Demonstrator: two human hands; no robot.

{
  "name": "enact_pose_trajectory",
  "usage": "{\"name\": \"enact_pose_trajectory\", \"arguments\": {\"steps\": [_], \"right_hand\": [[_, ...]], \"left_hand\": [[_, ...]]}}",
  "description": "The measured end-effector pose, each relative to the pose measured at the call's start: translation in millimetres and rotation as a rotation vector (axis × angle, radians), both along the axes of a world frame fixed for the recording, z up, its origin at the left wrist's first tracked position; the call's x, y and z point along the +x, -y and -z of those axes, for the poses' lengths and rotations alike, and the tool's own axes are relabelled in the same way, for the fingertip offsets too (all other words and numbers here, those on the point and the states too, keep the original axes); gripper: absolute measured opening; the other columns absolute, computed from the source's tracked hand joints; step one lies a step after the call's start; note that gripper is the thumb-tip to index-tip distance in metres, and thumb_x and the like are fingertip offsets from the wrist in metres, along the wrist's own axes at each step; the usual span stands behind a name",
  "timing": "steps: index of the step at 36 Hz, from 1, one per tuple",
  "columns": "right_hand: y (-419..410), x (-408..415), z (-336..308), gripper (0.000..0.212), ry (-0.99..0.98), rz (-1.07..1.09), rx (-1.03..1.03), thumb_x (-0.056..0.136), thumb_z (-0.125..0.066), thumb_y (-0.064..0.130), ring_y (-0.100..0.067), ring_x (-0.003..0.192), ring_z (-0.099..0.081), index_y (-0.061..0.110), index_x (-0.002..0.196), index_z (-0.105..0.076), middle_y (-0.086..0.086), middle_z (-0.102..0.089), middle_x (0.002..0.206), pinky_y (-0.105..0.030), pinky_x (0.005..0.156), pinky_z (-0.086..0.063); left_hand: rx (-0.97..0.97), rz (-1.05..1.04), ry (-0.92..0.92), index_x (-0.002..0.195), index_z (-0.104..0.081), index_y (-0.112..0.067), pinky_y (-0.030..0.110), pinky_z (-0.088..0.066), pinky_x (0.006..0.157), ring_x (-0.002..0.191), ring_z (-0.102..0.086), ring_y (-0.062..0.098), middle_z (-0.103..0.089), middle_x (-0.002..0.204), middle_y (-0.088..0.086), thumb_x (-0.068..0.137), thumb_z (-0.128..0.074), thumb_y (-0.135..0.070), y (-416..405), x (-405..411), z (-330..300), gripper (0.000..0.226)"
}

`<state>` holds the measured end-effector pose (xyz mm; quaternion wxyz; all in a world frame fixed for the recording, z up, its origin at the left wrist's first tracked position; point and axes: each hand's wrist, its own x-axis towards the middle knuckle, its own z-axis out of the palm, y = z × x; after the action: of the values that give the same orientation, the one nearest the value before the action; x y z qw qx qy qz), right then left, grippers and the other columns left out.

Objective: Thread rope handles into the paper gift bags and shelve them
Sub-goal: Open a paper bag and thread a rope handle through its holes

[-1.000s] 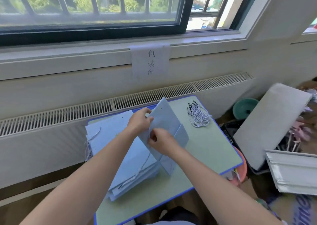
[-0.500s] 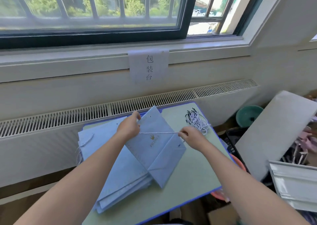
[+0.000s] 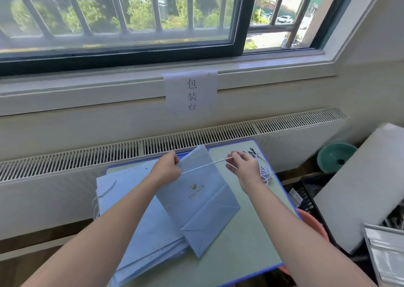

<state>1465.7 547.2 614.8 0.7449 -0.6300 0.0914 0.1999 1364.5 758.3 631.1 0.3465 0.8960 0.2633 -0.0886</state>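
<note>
Left hand (image 3: 166,168) is gripping the top edge of the bag (image 3: 197,197), fingers curled over the rim, forearm reaching in from lower left. Bag is lying flat and tilted, its left part overlapping the stack (image 3: 135,210) of flat bags, its folded bottom pointing toward the near table (image 3: 251,243) edge. Rope (image 3: 203,166) is stretching taut from the left hand across the bag's upper part to the right hand (image 3: 243,166). Right hand is pinching the rope end between thumb and forefinger, other fingers loosely spread; it seems to be hovering just above the table, hard to tell. Rope pile (image 3: 262,166) is sitting just beyond it at the far right corner. Bare tabletop is showing right of the bag up to the blue edge. Board (image 3: 360,188) is leaning well right of the table.
</note>
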Motion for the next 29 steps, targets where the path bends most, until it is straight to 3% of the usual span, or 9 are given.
{"name": "enact_pose_trajectory", "arguments": {"steps": [6,10,13,18,21,24,29], "right_hand": [[-14,12,-9,0.019,-0.155,0.171,0.212,0.097,-0.040,-0.006,-0.012,0.058,-0.050,0.012,0.098,-0.048,-0.009,-0.063,0.095,-0.021,0.051,-0.046],[-17,16,-15,0.015,-0.189,0.154,0.171,0.099,-0.041,0.001,-0.008,0.047,-0.035,0.009,0.093,-0.052,-0.007,-0.062,0.086,-0.021,0.045,-0.031],[-15,19,-15,0.016,-0.151,0.125,0.136,0.100,-0.046,0.008,-0.006,0.037,-0.026,0.009,0.085,-0.050,-0.007,-0.059,0.084,-0.020,0.038,-0.025],[-4,18,-22,0.012,-0.099,0.016,0.105,0.100,-0.042,0.006,-0.006,0.035,-0.023,0.008,0.101,-0.054,-0.009,-0.067,0.087,-0.018,0.036,-0.024],[-1,15,-23,0.016,-0.055,-0.043,0.055,0.098,-0.042,0.001,-0.007,0.036,-0.025,0.005,0.099,-0.058,-0.012,-0.068,0.091,-0.019,0.038,-0.027],[-3,11,-23,0.017,-0.025,-0.085,0.028,0.097,-0.045,0.000,-0.007,0.038,-0.029,0.005,0.094,-0.061,-0.010,-0.067,0.087,-0.019,0.040,-0.028],[-18,-3,-23,0.014,0.086,-0.234,-0.105,0.093,-0.054,-0.002,-0.007,0.039,-0.034,0.008,0.090,-0.064,-0.008,-0.068,0.082,-0.019,0.043,-0.029]], "left_hand": [[-0.186,-0.013,-0.044,0.111,-0.051,-0.020,0.031,-0.038,0.061,0.073,-0.051,0.021,-0.055,0.088,0.000,0.089,-0.043,-0.010,0,4,-8,0.026],[-0.196,-0.035,-0.054,0.097,-0.059,-0.007,0.031,-0.037,0.063,0.068,-0.052,0.021,-0.057,0.081,0.006,0.089,-0.045,-0.025,3,7,-13,0.024],[-0.184,-0.016,-0.055,0.080,-0.052,-0.016,0.031,-0.034,0.062,0.065,-0.047,0.017,-0.051,0.075,0.004,0.087,-0.046,-0.033,3,7,-11,0.020],[-0.228,-0.024,-0.028,0.071,-0.043,-0.012,0.030,-0.028,0.059,0.059,-0.038,0.020,-0.042,0.066,0.007,0.090,-0.044,-0.014,6,8,-17,0.019],[-0.275,-0.013,-0.003,0.088,-0.058,-0.009,0.031,-0.037,0.061,0.067,-0.053,0.023,-0.056,0.077,0.007,0.087,-0.040,-0.004,9,10,-21,0.019],[-0.355,-0.034,0.045,0.106,-0.062,-0.020,0.034,-0.049,0.063,0.082,-0.067,0.032,-0.068,0.094,0.007,0.088,-0.041,-0.001,12,11,-25,0.034],[-0.461,-0.026,0.060,0.110,-0.063,-0.016,0.037,-0.055,0.064,0.086,-0.069,0.033,-0.068,0.100,0.012,0.089,-0.042,-0.001,19,7,-36,0.033]]}}
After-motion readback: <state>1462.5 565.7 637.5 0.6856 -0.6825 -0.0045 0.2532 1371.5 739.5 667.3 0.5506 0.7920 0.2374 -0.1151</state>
